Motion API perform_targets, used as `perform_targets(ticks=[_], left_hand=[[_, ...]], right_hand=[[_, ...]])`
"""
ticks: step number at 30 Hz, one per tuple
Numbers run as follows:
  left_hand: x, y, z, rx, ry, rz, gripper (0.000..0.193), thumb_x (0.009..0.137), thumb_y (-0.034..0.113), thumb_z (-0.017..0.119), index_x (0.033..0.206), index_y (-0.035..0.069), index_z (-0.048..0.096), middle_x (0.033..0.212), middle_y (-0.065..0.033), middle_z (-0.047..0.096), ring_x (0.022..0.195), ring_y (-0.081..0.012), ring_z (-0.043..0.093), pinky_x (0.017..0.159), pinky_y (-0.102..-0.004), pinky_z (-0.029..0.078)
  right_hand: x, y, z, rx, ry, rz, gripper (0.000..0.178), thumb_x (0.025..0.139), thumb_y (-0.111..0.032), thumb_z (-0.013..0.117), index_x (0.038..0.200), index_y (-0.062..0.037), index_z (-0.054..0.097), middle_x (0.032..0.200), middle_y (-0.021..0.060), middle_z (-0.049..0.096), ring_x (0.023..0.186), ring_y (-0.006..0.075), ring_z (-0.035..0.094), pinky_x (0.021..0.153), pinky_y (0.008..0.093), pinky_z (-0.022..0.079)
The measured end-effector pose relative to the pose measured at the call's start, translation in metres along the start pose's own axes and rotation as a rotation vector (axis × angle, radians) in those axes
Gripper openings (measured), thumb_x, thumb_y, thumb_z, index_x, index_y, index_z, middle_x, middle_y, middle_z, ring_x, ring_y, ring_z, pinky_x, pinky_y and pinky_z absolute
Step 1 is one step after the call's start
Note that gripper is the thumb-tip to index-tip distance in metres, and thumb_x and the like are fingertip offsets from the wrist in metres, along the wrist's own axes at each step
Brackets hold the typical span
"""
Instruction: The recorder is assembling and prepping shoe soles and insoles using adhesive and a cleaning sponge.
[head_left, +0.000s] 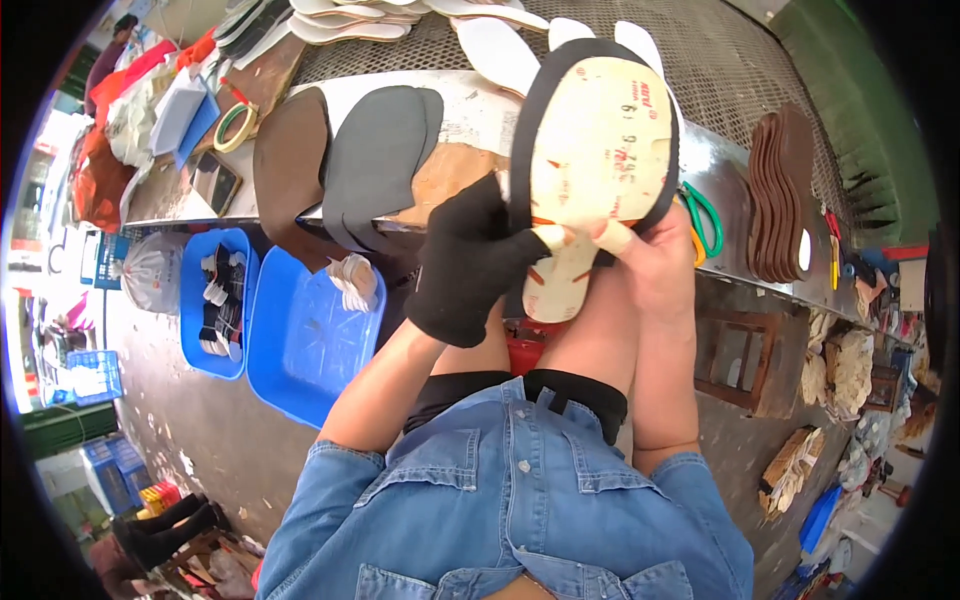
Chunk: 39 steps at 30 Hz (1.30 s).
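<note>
Both hands hold up a large shoe insole (600,130) with a cream board face, printed marks and a wide black border. Its narrow heel end points down at my lap. My left hand (465,265), in a black glove with the thumb tip showing pale, grips the left side near the narrow waist. Opposite it, my right hand (660,265), bare with a light wrap on the thumb, is closed on the right edge. The two thumbs press on the board close together; most of the fingers are hidden behind it.
Dark grey sole pieces (372,150) and brown ones (290,150) lie on the bench, left. A brown sole stack (782,195) and green-handled scissors (702,222) are at right. White insoles (495,52) rest on mesh. Blue bins (310,340) stand below left.
</note>
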<state>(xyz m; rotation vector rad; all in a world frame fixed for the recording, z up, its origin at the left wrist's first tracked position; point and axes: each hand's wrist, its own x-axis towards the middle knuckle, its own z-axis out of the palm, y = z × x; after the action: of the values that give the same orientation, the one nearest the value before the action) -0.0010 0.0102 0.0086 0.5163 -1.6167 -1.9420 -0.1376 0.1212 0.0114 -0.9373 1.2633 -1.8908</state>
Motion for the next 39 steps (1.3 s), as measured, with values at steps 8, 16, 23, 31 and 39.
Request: perform_targets(ticks=[8,16,23,31,39], left_hand=[[0.007,0.007,-0.018,0.523,-0.186,0.466,0.015,0.076,0.007,0.065,0.086,0.004,0.055,0.066,-0.0104,0.049,0.054,-0.0259,0.05,0.051,-0.0323,0.041],[-0.006,0.017,-0.011,0.145,-0.227,0.232,0.018,0.079,0.012,0.066,0.08,0.005,0.049,0.068,-0.0025,0.047,0.061,-0.0115,0.051,0.053,-0.0281,0.042],[-0.005,0.005,-0.006,0.312,-0.146,0.141,0.018,0.085,0.016,0.06,0.093,0.001,0.053,0.074,-0.007,0.057,0.067,-0.0139,0.056,0.061,-0.0286,0.045],[-0.003,0.0,-0.02,0.666,-0.208,0.147,0.016,0.081,0.006,0.06,0.092,-0.001,0.051,0.067,-0.0057,0.054,0.063,-0.013,0.055,0.059,-0.028,0.045],[0.026,-0.006,-0.011,0.0,0.146,0.272,0.026,0.088,0.01,0.046,0.11,-0.003,0.05,0.092,-0.0182,0.059,0.075,-0.0222,0.06,0.063,-0.0322,0.047]], right_hand=[[0.001,0.007,-0.01,0.165,-0.013,0.043,0.032,0.083,-0.009,0.062,0.113,0.0013,0.057,0.111,0.0112,0.062,0.1,0.0164,0.06,0.089,0.0314,0.046],[0.002,0.013,0.006,0.393,0.055,0.076,0.032,0.083,-0.007,0.064,0.112,0.0031,0.057,0.107,0.0114,0.063,0.095,0.0166,0.061,0.085,0.0309,0.049],[0.002,0.016,0.005,0.409,0.067,0.045,0.03,0.084,-0.007,0.063,0.112,0.0018,0.058,0.107,0.0113,0.063,0.094,0.0165,0.062,0.084,0.0319,0.049],[0.003,0.019,-0.008,0.434,0.031,0.105,0.035,0.085,-0.012,0.061,0.118,-0.0009,0.055,0.115,0.0088,0.059,0.101,0.0176,0.059,0.088,0.0336,0.047],[-0.007,0.017,0.018,0.116,0.084,0.089,0.024,0.081,-0.008,0.066,0.102,0.0027,0.063,0.092,0.0092,0.067,0.074,0.0097,0.062,0.06,0.0223,0.049]])
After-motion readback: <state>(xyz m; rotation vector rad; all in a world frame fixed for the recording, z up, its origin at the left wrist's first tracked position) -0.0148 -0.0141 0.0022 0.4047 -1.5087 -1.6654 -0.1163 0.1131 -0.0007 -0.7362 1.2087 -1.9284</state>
